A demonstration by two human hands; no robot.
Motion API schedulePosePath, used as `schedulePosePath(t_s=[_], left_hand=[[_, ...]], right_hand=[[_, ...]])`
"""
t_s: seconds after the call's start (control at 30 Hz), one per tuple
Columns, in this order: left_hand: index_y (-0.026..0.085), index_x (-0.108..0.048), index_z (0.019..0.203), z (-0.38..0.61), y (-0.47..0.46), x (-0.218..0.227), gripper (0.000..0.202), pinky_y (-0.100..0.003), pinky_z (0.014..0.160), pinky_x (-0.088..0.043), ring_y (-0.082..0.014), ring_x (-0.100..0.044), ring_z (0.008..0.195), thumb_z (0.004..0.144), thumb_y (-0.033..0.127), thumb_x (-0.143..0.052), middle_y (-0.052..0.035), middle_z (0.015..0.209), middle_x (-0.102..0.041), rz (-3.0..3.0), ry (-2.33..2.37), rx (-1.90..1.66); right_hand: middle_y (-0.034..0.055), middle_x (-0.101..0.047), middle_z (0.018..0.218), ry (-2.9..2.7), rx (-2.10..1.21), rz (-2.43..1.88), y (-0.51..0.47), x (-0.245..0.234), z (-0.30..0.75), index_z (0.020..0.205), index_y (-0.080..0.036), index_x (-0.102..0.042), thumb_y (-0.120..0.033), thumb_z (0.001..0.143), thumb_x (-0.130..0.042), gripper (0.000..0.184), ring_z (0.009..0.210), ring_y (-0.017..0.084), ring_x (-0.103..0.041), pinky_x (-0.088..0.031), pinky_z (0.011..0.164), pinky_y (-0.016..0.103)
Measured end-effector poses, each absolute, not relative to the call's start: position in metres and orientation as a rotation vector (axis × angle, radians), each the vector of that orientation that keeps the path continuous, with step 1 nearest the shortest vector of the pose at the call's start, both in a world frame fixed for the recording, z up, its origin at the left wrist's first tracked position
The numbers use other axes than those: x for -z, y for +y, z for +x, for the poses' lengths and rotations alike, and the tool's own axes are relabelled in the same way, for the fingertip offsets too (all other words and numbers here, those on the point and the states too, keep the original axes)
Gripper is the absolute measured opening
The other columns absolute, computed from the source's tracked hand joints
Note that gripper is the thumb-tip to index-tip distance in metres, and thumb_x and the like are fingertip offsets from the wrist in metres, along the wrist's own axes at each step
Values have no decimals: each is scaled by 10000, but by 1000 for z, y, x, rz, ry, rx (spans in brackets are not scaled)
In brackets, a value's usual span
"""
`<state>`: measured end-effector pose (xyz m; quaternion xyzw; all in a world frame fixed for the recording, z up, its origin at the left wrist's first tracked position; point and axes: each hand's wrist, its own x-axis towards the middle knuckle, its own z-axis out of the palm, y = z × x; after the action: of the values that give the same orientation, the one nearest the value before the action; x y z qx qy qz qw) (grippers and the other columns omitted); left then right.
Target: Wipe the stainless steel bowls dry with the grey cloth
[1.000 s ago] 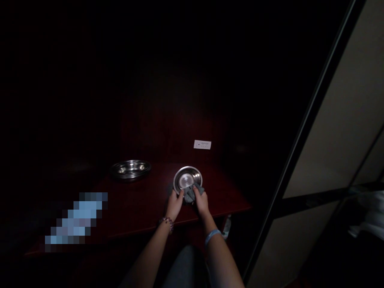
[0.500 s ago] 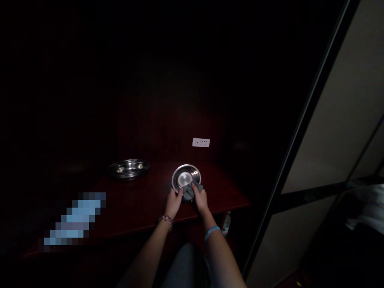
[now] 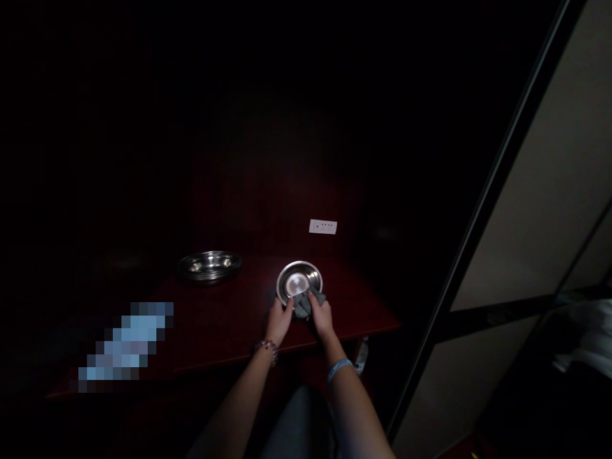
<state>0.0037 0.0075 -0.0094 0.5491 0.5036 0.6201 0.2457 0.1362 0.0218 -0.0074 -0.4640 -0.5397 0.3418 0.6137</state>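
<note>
A shiny round metal bowl [image 3: 297, 280] is held up over the dark red desk, tilted so its inside faces me. My left hand [image 3: 280, 319] grips the bowl's lower left rim, thumb on top. My right hand [image 3: 321, 313] is closed on a grey cloth [image 3: 302, 304], pressing it against the near right rim. The cloth bunches between both hands and hangs over the rim. Fingers under the bowl are hidden.
A stack of metal dishes [image 3: 209, 266] stands at the left on the desk [image 3: 229, 325]. A pixelated blue patch lies further left. On the back wall is a white socket panel [image 3: 323, 227]. A plastic bottle [image 3: 362, 357] shows below the desk's right end.
The view has shifted slightly, so everything sits a little further right. Both hands keep the same hold on the bowl and cloth.
</note>
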Motion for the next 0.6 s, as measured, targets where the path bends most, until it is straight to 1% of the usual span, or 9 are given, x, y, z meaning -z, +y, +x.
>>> schedulePosePath(t_s=[0.07, 0.13, 0.23, 0.47, 0.6], left_hand=[[183, -587, 1138, 4, 7, 9, 391, -358, 919, -476, -239, -658, 1040, 830, 421, -548, -119, 1125, -707, 1470, 1380, -1691], [187, -600, 1107, 4, 6, 8, 373, -344, 867, -497, -236, -677, 976, 826, 426, -547, -112, 1066, -723, 1446, 1383, -1677], [176, -607, 1079, 5, 4, 6, 379, -341, 815, -512, -239, -688, 915, 826, 448, -534, -114, 1019, -730, 1449, 1353, -1671], [153, -612, 1065, 7, 1, 1, 436, -345, 840, -514, -235, -679, 937, 823, 503, -516, -121, 1020, -725, 1385, 1301, -1706], [148, -619, 1050, 7, 4, 4, 442, -352, 837, -519, -243, -676, 954, 817, 510, -522, -133, 1038, -721, 1384, 1294, -1721]], right_hand=[[58, -730, 731, -1237, -811, -1070, 22, 8, 136, 802, -155, -727, -549, 811, -551, 432, 637, 191, -661, -488, 579, 254], [54, -728, 723, -1235, -809, -1071, 22, 8, 136, 789, -158, -725, -547, 811, -552, 427, 645, 194, -663, -491, 583, 256], [48, -731, 720, -1231, -803, -1078, 20, 7, 136, 807, -162, -733, -541, 811, -555, 418, 677, 202, -669, -506, 608, 262], [74, -759, 854, -1230, -840, -1040, 18, 3, 136, 934, -156, -744, -524, 807, -577, 424, 798, 222, -697, -531, 706, 283], [74, -756, 814, -1241, -801, -1079, 21, 6, 136, 907, -154, -750, -536, 812, -559, 438, 745, 232, -700, -537, 662, 298]])
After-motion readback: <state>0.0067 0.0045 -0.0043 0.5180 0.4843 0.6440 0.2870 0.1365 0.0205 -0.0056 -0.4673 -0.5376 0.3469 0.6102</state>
